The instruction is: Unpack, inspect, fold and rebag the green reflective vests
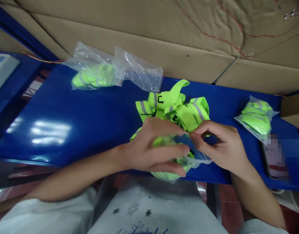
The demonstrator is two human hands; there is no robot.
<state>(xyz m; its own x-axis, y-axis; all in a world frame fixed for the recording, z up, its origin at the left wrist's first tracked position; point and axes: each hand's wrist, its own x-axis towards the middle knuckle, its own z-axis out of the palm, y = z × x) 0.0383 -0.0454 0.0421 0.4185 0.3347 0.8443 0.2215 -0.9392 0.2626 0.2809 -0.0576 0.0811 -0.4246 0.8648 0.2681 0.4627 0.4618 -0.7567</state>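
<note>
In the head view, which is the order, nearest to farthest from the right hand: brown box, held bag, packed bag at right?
1. Held bag: between both hands, touching the right hand.
2. Packed bag: to that hand's right.
3. Brown box: farther right.

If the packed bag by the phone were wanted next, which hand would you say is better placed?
Probably the right hand, though pinching the held bag: it is nearer that packed bag than the left hand.

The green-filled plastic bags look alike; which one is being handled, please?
The frontmost bag, held between the left hand and right hand. The left bag lies at the back, the right bag near the phone, both untouched.
</note>
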